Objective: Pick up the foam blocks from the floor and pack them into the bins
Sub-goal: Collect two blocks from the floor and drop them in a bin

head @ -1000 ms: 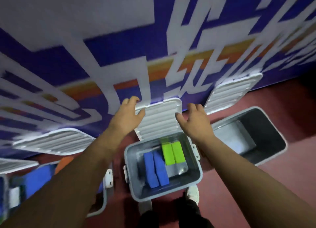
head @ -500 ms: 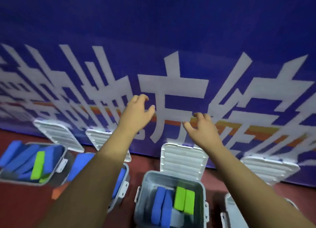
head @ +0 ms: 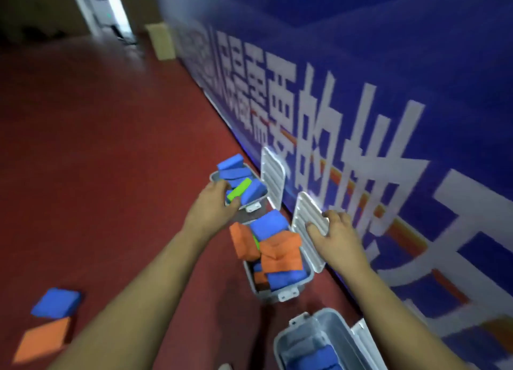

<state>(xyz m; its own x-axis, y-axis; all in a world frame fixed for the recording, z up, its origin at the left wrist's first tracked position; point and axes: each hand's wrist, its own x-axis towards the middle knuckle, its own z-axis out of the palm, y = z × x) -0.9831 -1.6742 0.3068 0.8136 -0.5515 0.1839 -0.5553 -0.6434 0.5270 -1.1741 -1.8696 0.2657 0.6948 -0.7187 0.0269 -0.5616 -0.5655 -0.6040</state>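
1. Foam blocks left to pick: a flat blue foam block [head: 57,303] and a flat orange foam block [head: 41,339] lie on the red floor [head: 97,147], touching at one edge, well apart from your left hand [head: 213,207], to its left and back toward you.
2. Left hand sits at the near rim of the far grey plastic bin [head: 251,206], fingers curled over the blocks inside. It's too blurred to tell if it pinches any.
3. Right hand [head: 331,235] grips the white ribbed lid [head: 308,231] of the overfull middle grey bin [head: 277,293], thumb on its face.
4. Judgement: your left hand is nearer the floor pair, so pull it back and outward, blue block first.
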